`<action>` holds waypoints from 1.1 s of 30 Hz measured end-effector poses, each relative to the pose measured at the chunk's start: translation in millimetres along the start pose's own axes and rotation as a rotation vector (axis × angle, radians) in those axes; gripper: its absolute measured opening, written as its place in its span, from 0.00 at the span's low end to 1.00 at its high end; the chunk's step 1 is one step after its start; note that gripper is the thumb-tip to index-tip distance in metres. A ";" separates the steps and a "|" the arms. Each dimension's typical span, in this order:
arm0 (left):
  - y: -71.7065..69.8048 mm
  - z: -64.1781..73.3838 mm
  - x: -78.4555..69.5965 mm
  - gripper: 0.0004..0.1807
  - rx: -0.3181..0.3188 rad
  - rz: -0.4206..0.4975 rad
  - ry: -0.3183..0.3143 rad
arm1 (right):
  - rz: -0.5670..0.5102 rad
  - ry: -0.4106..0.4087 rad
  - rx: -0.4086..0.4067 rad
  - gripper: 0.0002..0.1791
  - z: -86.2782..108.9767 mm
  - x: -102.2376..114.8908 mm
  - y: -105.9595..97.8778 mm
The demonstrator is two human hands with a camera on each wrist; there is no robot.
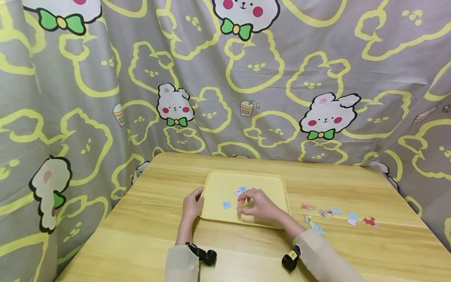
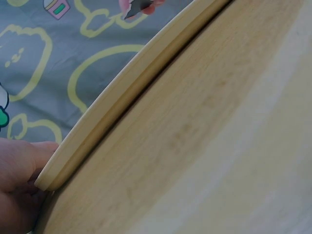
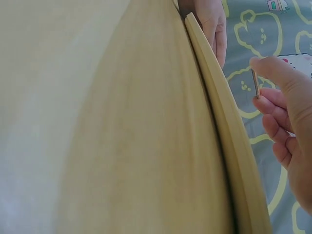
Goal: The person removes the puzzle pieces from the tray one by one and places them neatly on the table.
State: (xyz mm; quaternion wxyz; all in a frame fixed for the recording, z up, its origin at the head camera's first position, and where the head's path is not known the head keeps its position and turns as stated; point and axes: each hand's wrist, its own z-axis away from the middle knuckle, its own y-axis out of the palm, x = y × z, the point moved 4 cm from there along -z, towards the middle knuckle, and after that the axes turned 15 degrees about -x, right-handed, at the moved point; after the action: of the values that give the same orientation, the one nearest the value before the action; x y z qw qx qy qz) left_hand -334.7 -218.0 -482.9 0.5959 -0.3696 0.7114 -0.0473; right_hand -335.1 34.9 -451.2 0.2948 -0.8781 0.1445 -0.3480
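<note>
A pale yellow tray (image 1: 218,181) lies on the wooden table. My left hand (image 1: 192,204) holds the tray's left side; in the left wrist view, that hand (image 2: 22,178) is at a tray corner. Above the tray, my right hand (image 1: 258,205) pinches a small orange-red puzzle piece (image 1: 240,205) between thumb and fingers. The right wrist view shows this thin piece (image 3: 255,83) edge-on, clear of the tray, so its face is hidden there. A light blue puzzle piece (image 1: 226,205) lies in the tray, left of the right hand. Behind the fingers are blue-and-white pieces (image 1: 241,190), partly joined or overlapping.
To the tray's right, several loose pieces lie on the wooden table (image 1: 148,235): an orange one (image 1: 308,206), a red one (image 1: 370,221), a blue-and-white one (image 1: 352,219) and a multicoloured group (image 1: 313,225). A patterned grey curtain (image 1: 218,70) hangs behind the table.
</note>
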 end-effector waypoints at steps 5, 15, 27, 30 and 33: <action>-0.3 -0.7 -1.3 0.23 -0.001 -0.006 0.009 | -0.002 0.021 0.003 0.14 1.3 0.1 -1.2; 1.4 0.7 0.0 0.23 0.015 0.010 -0.005 | 0.012 0.013 -0.026 0.14 5.1 -0.1 -8.7; 0.9 0.0 1.3 0.23 0.015 -0.007 0.006 | 0.030 0.010 -0.053 0.15 16.4 -7.9 -22.7; 0.7 0.5 1.3 0.22 0.013 -0.009 0.016 | 0.041 0.006 -0.055 0.15 19.3 -9.5 -27.4; 0.5 1.0 0.6 0.22 0.012 -0.009 0.016 | 0.041 0.010 -0.056 0.15 21.6 -9.1 -33.5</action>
State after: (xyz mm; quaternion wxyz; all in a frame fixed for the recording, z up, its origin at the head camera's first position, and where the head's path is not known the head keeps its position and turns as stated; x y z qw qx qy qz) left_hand -334.0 -217.6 -483.9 0.5922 -0.3687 0.7142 -0.0570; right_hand -325.0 74.4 -447.9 0.2763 -0.8811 0.1736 -0.3422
